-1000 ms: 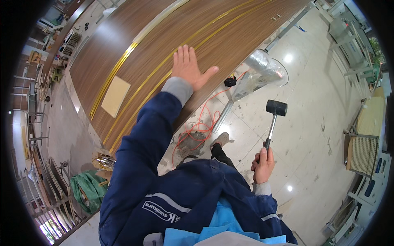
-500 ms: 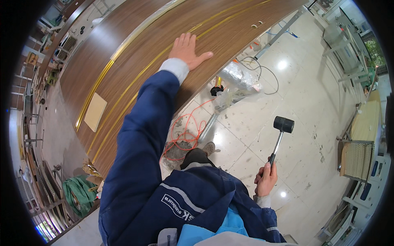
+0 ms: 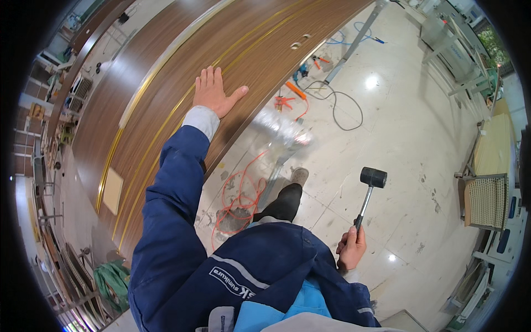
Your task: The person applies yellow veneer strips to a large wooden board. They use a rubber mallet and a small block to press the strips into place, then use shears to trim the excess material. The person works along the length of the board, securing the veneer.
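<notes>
My left hand (image 3: 214, 95) lies flat with spread fingers on a long brown wood-grain panel (image 3: 166, 83). Thin gold strips (image 3: 160, 129) run lengthwise along the panel, beside the fingertips. My right hand (image 3: 352, 248) is wrapped round the black grip of a rubber mallet (image 3: 373, 177), held upright over the floor with its black head up and away from the panel. A small pale rectangular board (image 3: 113, 191) rests on the panel's near left part, next to the gold strips.
Under the panel's right edge are a clear plastic bag (image 3: 285, 131), an orange hose (image 3: 240, 193), an orange clamp (image 3: 284, 103) and a dark cable (image 3: 336, 105). One black shoe (image 3: 287, 199) stands on the tiled floor (image 3: 398, 138). A green sack (image 3: 112, 282) sits at lower left.
I have stepped forward along the panel, and a foot has come into view. My left hand stays flat on the wood; the mallet remains in my right hand.
</notes>
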`<act>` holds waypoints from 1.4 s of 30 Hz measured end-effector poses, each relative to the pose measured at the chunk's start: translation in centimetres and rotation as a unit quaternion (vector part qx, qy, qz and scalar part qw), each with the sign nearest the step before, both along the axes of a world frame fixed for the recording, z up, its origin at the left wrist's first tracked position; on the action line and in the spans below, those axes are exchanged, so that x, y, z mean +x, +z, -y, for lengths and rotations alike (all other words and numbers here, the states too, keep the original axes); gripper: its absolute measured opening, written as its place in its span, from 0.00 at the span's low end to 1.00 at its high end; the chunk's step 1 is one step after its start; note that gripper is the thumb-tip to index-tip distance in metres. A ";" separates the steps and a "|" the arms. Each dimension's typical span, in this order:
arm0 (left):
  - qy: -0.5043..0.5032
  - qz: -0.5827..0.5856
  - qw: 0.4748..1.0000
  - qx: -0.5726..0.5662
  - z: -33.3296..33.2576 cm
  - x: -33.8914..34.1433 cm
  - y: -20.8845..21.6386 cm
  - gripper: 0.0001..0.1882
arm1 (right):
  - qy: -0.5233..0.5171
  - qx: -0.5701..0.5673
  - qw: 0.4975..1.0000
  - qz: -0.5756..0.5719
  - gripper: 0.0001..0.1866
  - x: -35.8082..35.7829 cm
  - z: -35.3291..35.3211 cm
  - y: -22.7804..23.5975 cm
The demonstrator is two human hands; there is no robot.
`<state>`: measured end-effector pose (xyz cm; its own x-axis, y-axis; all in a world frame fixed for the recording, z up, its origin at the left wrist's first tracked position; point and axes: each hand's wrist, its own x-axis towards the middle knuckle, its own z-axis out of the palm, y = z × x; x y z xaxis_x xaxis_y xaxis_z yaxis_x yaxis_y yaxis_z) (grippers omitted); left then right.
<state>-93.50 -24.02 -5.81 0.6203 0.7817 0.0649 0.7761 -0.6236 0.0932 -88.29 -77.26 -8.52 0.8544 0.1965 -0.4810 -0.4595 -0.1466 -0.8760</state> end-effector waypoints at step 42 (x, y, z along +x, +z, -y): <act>0.227 0.058 0.972 0.014 -14.7 52.2 -0.7 0.52 | 0.463 -0.035 0.803 0.372 0.17 77.3 -43.8 7.0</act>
<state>-41.26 -9.30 -6.48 0.1999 0.9698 0.1401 0.9569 -0.2239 0.1848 -10.97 -33.50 -1.55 0.4125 0.9090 0.0587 0.5230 -0.1836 -0.8323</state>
